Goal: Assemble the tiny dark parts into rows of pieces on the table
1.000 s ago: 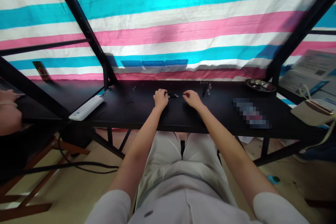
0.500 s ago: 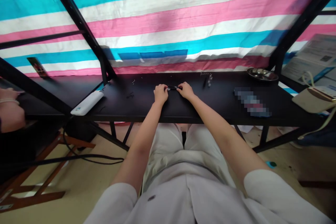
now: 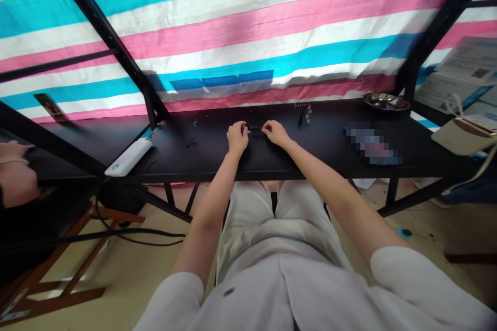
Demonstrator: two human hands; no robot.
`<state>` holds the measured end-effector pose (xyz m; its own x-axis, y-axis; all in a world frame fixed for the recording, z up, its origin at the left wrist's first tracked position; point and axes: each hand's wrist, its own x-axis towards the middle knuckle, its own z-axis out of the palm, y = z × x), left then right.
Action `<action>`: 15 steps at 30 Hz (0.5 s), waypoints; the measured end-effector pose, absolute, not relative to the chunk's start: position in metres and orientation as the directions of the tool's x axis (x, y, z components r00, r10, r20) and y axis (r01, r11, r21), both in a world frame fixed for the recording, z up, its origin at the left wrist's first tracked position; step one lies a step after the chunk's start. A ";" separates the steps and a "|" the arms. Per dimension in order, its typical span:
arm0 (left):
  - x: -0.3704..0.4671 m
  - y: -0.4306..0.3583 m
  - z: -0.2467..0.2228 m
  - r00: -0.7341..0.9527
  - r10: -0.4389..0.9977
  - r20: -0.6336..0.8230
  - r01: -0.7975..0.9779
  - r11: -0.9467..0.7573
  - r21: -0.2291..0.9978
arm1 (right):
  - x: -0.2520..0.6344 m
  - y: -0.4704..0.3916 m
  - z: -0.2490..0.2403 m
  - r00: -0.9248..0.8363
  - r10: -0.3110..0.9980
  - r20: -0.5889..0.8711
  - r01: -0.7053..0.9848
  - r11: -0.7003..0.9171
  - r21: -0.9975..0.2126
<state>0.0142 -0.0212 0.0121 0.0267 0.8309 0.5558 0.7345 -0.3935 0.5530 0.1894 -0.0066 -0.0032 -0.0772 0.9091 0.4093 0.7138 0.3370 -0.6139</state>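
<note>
Though partly hidden, a slim black rod (image 3: 255, 128) between left hand (image 3: 237, 137) and right hand (image 3: 275, 132), one end in each pinch.

One slim dark piece (image 3: 255, 128) shows between two grips: one left grip (image 3: 236, 136) to its left, one right grip (image 3: 275, 132) to its right. Further right of that piece are one dark stick (image 3: 301, 115), one metal dish (image 3: 388, 105), one pixelated item (image 3: 373, 144) and one beige bag (image 3: 462, 137); the small pale parts (image 3: 308, 115) near the stick are too tiny to count. Well left of the piece are one white device (image 3: 130, 157), one card (image 3: 51, 107) and one co-worker's hand (image 3: 13, 150); nearer on that side, black bits (image 3: 191, 143) defy counting. Beyond the piece, one striped sheet (image 3: 233, 36); beneath it, one desk (image 3: 213, 160).
</note>
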 end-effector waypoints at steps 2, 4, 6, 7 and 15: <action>0.019 -0.020 0.017 0.024 0.816 0.578 0.711 -0.420 0.564 | 0.193 -0.013 0.000 -0.081 0.890 0.448 0.653 0.387 -0.651; 0.026 -0.017 0.020 0.011 0.808 0.589 0.682 -0.437 0.587 | 0.196 -0.019 0.002 -0.070 0.874 0.481 0.602 0.421 -0.678; 0.034 -0.014 0.022 -0.005 0.809 0.588 0.639 -0.450 0.624 | 0.198 -0.023 0.004 -0.051 0.865 0.500 0.574 0.435 -0.694; 0.038 -0.013 0.021 -0.009 0.811 0.585 0.613 -0.458 0.644 | 0.198 -0.025 0.004 -0.041 0.862 0.506 0.567 0.437 -0.699; 0.044 -0.022 0.008 0.104 0.853 0.511 0.451 -0.498 0.740 | 0.200 -0.035 0.001 -0.085 0.844 0.530 0.588 0.472 -0.658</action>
<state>0.0439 -0.0225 0.0075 0.1042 0.8533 0.5109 0.4512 -0.4983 0.7403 0.2000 -0.0346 0.0010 -0.0845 0.8439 0.5298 0.5876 0.4717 -0.6575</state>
